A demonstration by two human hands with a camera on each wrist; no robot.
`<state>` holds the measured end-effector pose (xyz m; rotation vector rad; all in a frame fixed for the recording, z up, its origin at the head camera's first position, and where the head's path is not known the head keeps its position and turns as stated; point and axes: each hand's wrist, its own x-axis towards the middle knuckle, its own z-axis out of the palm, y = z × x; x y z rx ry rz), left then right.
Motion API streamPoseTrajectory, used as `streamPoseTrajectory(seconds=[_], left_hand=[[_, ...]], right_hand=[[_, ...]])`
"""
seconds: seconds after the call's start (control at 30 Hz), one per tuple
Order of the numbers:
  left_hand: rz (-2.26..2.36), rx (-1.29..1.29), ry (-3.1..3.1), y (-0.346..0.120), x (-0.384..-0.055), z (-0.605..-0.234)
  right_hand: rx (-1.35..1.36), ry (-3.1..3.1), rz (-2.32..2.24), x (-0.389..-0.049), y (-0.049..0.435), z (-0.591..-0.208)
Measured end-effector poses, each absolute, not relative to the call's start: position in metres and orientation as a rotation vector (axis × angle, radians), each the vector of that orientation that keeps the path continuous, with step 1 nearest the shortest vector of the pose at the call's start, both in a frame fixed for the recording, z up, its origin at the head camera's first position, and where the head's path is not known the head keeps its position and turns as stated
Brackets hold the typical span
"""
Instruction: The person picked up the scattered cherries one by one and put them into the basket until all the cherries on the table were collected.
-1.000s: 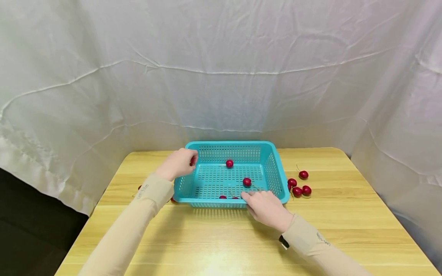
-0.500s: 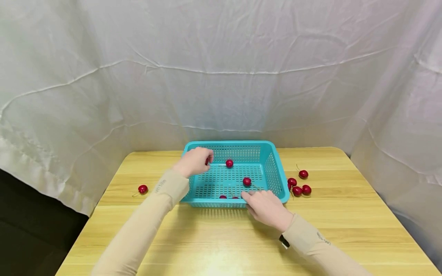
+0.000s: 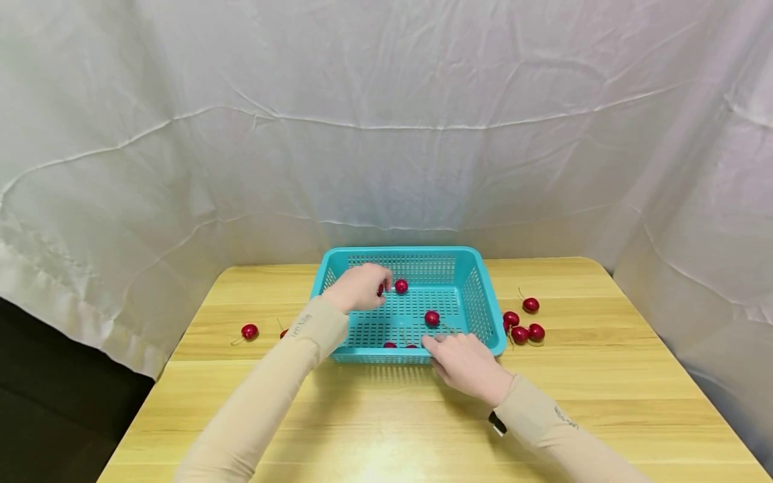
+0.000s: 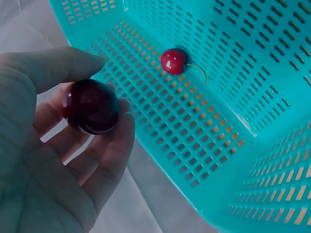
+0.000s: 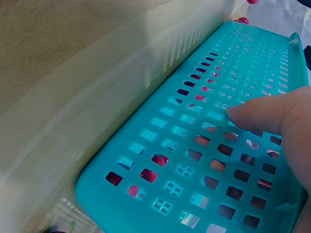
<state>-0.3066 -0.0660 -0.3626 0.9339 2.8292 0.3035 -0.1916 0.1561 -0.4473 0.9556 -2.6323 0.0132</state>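
My left hand [image 3: 360,287] is over the left half of a turquoise plastic basket [image 3: 398,249], holding a dark red cherry [image 4: 90,107] between thumb and fingers. Just right of that hand, one cherry [image 3: 401,286] lies on the basket floor by the back wall. Another cherry [image 3: 431,318] with a pale stem lies nearer the front, and a few more show partly behind the front rim. My right hand [image 3: 466,364] grips the front rim near the right corner. In the right wrist view its thumb presses the outer wall, and fingers show through the holes from inside.
Right of the basket, several cherries lie on the wooden table [image 3: 604,376], one of them [image 3: 531,305] a little farther back. On the left lies a cherry [image 3: 249,331], with another [image 3: 284,333] partly behind the left sleeve. A pale curtain [image 3: 386,168] hangs behind the table.
My left hand has moved right with its cherry, from the basket's left rim to above its floor. Cherries on the left of the table have come into view. The right hand keeps its place.
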Motion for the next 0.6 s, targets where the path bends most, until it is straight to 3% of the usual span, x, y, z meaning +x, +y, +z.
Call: streamPoseTrajectory(seconds=[0.6], left_hand=[[0.265, 0.924, 2.77, -0.0562, -0.2981, -0.3711]], right_hand=[[0.958, -2.658, 0.018, -0.1909, 0.1565, -0.4463]])
